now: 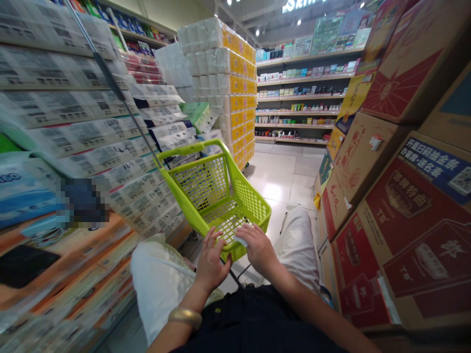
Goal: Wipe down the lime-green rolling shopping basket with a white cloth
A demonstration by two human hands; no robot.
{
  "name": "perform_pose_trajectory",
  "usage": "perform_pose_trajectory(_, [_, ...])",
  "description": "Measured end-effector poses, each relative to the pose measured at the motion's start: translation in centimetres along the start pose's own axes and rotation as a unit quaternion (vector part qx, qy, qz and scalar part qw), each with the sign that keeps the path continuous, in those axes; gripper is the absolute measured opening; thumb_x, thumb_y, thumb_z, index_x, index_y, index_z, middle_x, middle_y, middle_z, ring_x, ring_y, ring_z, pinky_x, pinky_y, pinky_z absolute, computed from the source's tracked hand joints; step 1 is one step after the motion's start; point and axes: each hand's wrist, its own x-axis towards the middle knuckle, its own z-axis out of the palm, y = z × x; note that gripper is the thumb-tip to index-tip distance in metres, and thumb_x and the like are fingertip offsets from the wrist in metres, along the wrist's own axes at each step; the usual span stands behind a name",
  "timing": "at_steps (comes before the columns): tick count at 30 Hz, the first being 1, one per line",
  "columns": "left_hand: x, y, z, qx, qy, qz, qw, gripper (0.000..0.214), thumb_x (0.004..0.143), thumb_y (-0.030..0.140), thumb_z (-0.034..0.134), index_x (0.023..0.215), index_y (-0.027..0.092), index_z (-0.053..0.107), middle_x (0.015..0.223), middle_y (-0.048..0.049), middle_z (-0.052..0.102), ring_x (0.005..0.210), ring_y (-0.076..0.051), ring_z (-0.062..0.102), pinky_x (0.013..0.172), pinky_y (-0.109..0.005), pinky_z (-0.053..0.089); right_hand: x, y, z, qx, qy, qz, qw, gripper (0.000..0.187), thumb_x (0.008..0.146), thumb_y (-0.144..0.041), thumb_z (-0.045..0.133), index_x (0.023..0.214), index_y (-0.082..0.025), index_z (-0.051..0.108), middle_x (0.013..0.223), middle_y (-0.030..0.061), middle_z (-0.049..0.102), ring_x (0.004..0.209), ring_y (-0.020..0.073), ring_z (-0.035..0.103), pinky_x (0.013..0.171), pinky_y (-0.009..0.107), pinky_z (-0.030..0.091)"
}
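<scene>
A lime-green plastic shopping cart basket (253, 198) with lattice walls stands tilted in front of my knees, its handle on the far side. Nothing lies inside it. My left hand (212, 262), with a gold-coloured bangle at the wrist, grips the near rim, fingers over the top and thumb on the outside. At the near right corner, my right hand (257, 246) reaches over the rim with its fingers bent inward. Under those fingers shows a small white piece (241, 240), like tissue or a wipe, pressed near the basket's inner side.
Stacked tissue packs (91, 142) rise on the left, with a dark flat phone-like object (27, 264) on a lower pile. Yellow-and-white paper rolls (241, 93) tower ahead. Cardboard cartons (408, 215) line the right. Stocked shelves (298, 95) stand beyond the tiled floor (274, 171).
</scene>
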Motion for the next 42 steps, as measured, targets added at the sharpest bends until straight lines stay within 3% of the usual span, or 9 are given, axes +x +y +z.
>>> perform_pose_trajectory(5, [0.5, 0.7, -0.4, 0.038, -0.006, 0.016, 0.999, 0.016, 0.078, 0.018, 0.060, 0.093, 0.021, 0.055, 0.130, -0.0139, 0.058, 0.141, -0.036, 0.037, 0.110, -0.058, 0.040, 0.1, 2.6, -1.4, -0.044, 0.079, 0.067, 0.994, 0.056, 0.069, 0.003, 0.043, 0.112, -0.021, 0.070, 0.120, 0.0070, 0.072, 0.126, 0.0230, 0.058, 0.114, 0.049, 0.038])
perform_pose_trajectory(8, [0.7, 0.5, -0.5, 0.051, -0.030, 0.051, 0.997, 0.022, 0.078, 0.016, 0.058, 0.099, 0.019, 0.056, 0.132, -0.0147, 0.059, 0.140, -0.035, 0.040, 0.111, -0.055, 0.041, -0.3, 1.3, -0.5, -0.047, 0.056, 0.022, 0.997, 0.058, 0.069, 0.003, 0.042, 0.114, -0.022, 0.069, 0.122, 0.0059, 0.071, 0.127, 0.0219, 0.056, 0.114, 0.046, 0.038])
perform_pose_trajectory(12, [0.8, 0.0, -0.5, 0.033, -0.046, 0.067, 0.996, 0.025, 0.077, 0.015, 0.056, 0.101, 0.019, 0.055, 0.113, -0.0124, 0.065, 0.131, -0.033, 0.050, 0.110, -0.053, 0.042, -0.5, 0.1, 0.2, -0.040, 0.024, -0.020, 0.999, 0.058, 0.069, 0.003, 0.043, 0.115, -0.023, 0.068, 0.124, 0.0045, 0.070, 0.126, 0.0206, 0.057, 0.114, 0.043, 0.037])
perform_pose_trajectory(17, [0.8, 0.2, -0.6, 0.008, -0.038, 0.045, 0.998, 0.017, 0.079, 0.018, 0.057, 0.096, 0.020, 0.054, 0.108, -0.0112, 0.064, 0.127, -0.031, 0.051, 0.111, -0.055, 0.041, 0.0, 3.2, -1.9, -0.064, 0.092, 0.071, 0.991, 0.054, 0.072, 0.003, 0.042, 0.112, -0.022, 0.069, 0.120, 0.0055, 0.071, 0.125, 0.0230, 0.058, 0.114, 0.048, 0.035])
perform_pose_trajectory(20, [0.8, 0.3, -0.4, 0.002, -0.032, 0.036, 0.999, 0.016, 0.078, 0.018, 0.058, 0.094, 0.021, 0.054, 0.106, -0.0108, 0.063, 0.125, -0.032, 0.052, 0.110, -0.056, 0.041, 0.0, 3.5, -2.2, -0.066, 0.105, 0.098, 0.987, 0.052, 0.073, 0.002, 0.043, 0.111, -0.023, 0.069, 0.120, 0.0058, 0.071, 0.126, 0.0241, 0.057, 0.114, 0.051, 0.033])
perform_pose_trajectory(27, [0.6, -0.1, -0.2, 0.001, -0.026, 0.046, 0.999, 0.019, 0.078, 0.019, 0.059, 0.097, 0.020, 0.054, 0.107, -0.0116, 0.063, 0.126, -0.033, 0.051, 0.109, -0.057, 0.042, -0.8, -0.4, 0.4, -0.010, 0.017, -0.031, 0.999, 0.055, 0.073, 0.000, 0.045, 0.116, -0.026, 0.067, 0.121, 0.0033, 0.070, 0.125, 0.0206, 0.056, 0.117, 0.045, 0.028])
perform_pose_trajectory(34, [0.5, 0.0, -0.5, -0.002, -0.026, 0.039, 0.999, 0.018, 0.078, 0.018, 0.059, 0.094, 0.021, 0.053, 0.106, -0.0104, 0.063, 0.127, -0.032, 0.051, 0.111, -0.056, 0.041, -1.2, 5.1, -2.9, -0.059, 0.237, 0.123, 0.962, 0.035, 0.086, -0.010, 0.048, 0.104, -0.025, 0.075, 0.100, 0.0082, 0.063, 0.098, 0.0239, 0.059, 0.093, 0.042, 0.050])
perform_pose_trajectory(37, [0.6, 0.0, -0.5, -0.008, -0.027, 0.035, 0.999, 0.017, 0.078, 0.018, 0.060, 0.093, 0.021, 0.052, 0.104, -0.0097, 0.063, 0.126, -0.032, 0.051, 0.111, -0.057, 0.040, -1.3, 6.1, -3.1, -0.032, 0.249, 0.118, 0.961, 0.031, 0.089, -0.012, 0.050, 0.102, -0.024, 0.075, 0.098, 0.0077, 0.065, 0.094, 0.0224, 0.060, 0.089, 0.039, 0.053])
perform_pose_trajectory(42, [0.8, -0.1, -0.6, -0.022, -0.027, 0.028, 0.999, 0.015, 0.077, 0.017, 0.061, 0.089, 0.022, 0.053, 0.100, -0.0082, 0.064, 0.124, -0.031, 0.052, 0.111, -0.056, 0.040, -1.6, 4.9, -1.6, 0.024, 0.248, 0.099, 0.964, 0.030, 0.090, -0.012, 0.050, 0.101, -0.024, 0.075, 0.098, 0.0069, 0.070, 0.095, 0.0203, 0.066, 0.091, 0.037, 0.056])
